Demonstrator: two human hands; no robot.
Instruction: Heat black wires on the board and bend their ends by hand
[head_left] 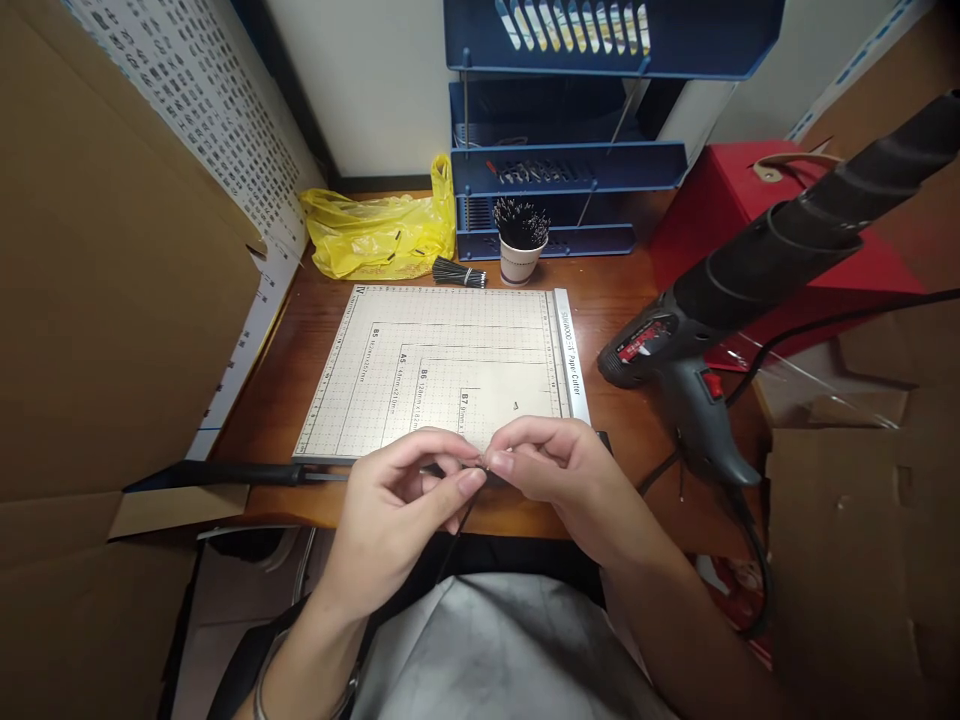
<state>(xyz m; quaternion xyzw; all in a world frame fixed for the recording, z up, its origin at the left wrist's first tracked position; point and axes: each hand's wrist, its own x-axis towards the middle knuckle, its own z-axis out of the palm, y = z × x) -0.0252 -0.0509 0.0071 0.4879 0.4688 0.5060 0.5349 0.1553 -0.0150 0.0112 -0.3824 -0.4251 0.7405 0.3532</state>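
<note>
My left hand (409, 510) is closed in a pinch on a thin black wire (460, 524), whose length hangs down below the fingers toward my lap. The fingertips of my right hand (559, 465) are pressed together right beside the left ones. They meet at the wire's end, and what they pinch is too small to make out. Both hands are over the front edge of a cream paper cutter board (442, 400) with printed grid lines. On the board, just beyond my right hand, lies a tiny dark-and-light scrap (515, 406).
Behind the board stand a paper cup (519, 265) packed with black wires, a tied wire bundle (459, 273) and a yellow plastic bag (375, 235). A heat gun (697, 330) rises at right before a red box (750, 200). Blue trays (570, 165) stand behind; cardboard (97, 250) walls the left.
</note>
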